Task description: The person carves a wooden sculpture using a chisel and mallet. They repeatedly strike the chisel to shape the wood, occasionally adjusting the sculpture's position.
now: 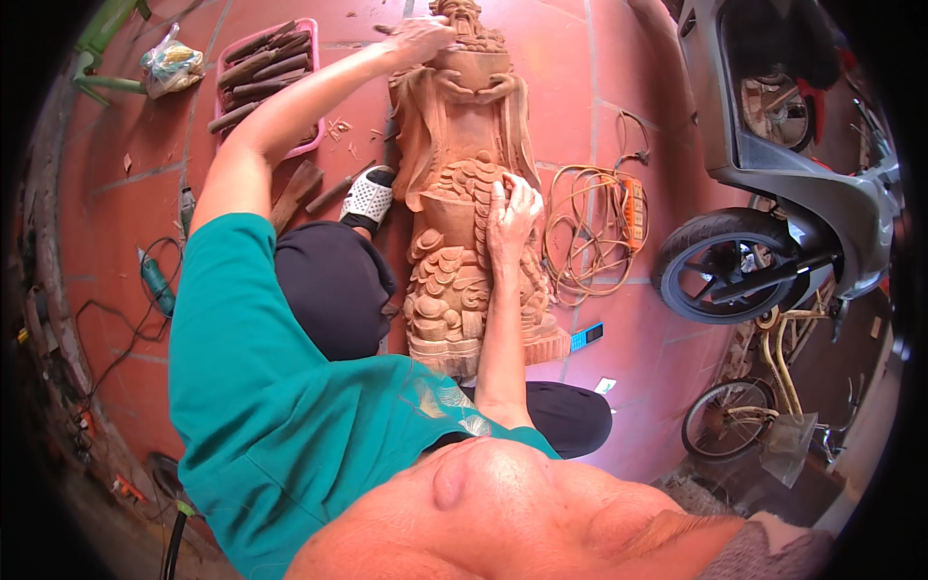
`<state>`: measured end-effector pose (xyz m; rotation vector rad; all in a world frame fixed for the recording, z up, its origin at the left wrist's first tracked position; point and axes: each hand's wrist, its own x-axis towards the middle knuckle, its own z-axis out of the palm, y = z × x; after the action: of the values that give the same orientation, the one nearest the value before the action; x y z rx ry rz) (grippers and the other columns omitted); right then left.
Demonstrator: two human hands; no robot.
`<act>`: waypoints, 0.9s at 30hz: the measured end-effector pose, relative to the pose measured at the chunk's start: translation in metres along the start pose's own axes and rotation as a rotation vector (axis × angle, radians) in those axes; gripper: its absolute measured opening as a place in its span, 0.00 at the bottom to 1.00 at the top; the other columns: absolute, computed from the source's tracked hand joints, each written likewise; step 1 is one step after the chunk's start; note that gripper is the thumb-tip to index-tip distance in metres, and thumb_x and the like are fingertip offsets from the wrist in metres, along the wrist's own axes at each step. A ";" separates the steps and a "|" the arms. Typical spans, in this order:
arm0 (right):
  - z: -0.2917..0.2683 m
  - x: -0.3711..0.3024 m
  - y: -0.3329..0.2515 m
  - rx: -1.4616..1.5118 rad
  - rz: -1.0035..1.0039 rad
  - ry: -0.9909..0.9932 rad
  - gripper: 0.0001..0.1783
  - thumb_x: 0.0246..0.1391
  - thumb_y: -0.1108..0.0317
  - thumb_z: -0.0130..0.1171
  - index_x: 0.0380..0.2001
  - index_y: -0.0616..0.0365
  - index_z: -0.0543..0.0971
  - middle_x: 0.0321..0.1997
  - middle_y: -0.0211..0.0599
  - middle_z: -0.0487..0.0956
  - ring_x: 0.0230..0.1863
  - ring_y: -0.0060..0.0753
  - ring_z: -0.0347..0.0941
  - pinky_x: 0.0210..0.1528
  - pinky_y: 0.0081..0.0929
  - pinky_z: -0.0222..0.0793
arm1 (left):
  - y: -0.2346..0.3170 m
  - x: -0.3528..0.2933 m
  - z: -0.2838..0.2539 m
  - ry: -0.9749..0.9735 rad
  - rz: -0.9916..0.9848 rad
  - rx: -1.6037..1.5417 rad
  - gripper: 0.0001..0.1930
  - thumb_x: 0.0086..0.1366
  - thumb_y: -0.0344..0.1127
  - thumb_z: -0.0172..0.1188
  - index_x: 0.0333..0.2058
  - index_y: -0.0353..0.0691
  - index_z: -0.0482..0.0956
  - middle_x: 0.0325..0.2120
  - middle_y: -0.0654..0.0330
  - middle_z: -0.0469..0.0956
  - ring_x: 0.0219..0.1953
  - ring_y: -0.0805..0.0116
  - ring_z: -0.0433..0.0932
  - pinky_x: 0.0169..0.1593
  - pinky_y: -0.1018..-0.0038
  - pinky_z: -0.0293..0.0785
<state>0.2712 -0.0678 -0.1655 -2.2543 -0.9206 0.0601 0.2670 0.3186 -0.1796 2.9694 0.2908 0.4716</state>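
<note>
A carved wooden statue [462, 126] of a bearded robed figure lies lengthwise on the floor in front of me, head at the far end. My left hand [423, 41] reaches to its bearded head, with the fingers drawn together. A short dark stub [385, 29] sticks out beside that hand; whatever is in its grip is hidden. Farther down the statue, my right hand [512, 217] rests on the carved round pieces, its fingers loosely bent and apart, holding no tool.
A pink basket [317, 58] of wooden-handled tools stands left of the statue, near wood shavings [338, 128] and a mallet-like block [296, 193]. On the right are a coiled cord with an orange power strip [633, 215], a blue phone [586, 336] and a motorbike wheel [730, 266]. A green power tool [155, 282] lies left.
</note>
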 end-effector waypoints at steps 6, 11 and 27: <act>0.005 0.001 0.001 -0.007 -0.025 0.033 0.19 0.66 0.59 0.57 0.53 0.59 0.76 0.55 0.46 0.76 0.63 0.52 0.61 0.71 0.49 0.51 | -0.041 -0.026 -0.019 -0.236 -0.372 -0.091 0.08 0.65 0.38 0.59 0.34 0.41 0.82 0.31 0.51 0.83 0.40 0.50 0.84 0.42 0.56 0.78; 0.004 0.002 0.006 -0.013 -0.016 -0.001 0.19 0.66 0.59 0.57 0.54 0.59 0.76 0.58 0.45 0.75 0.65 0.54 0.60 0.71 0.49 0.51 | -0.027 0.019 -0.044 -0.218 -0.132 -0.247 0.09 0.62 0.40 0.62 0.37 0.45 0.83 0.31 0.54 0.84 0.37 0.53 0.83 0.42 0.57 0.77; -0.002 -0.002 -0.004 -0.016 0.019 0.004 0.21 0.65 0.58 0.59 0.56 0.58 0.75 0.60 0.44 0.72 0.66 0.57 0.58 0.71 0.51 0.50 | -0.003 0.016 0.005 -0.027 -0.148 -0.368 0.04 0.65 0.36 0.62 0.34 0.44 0.81 0.30 0.59 0.81 0.35 0.59 0.82 0.40 0.63 0.77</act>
<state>0.2683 -0.0678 -0.1625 -2.2778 -0.9003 0.0567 0.2829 0.3245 -0.1798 2.5732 0.3732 0.4156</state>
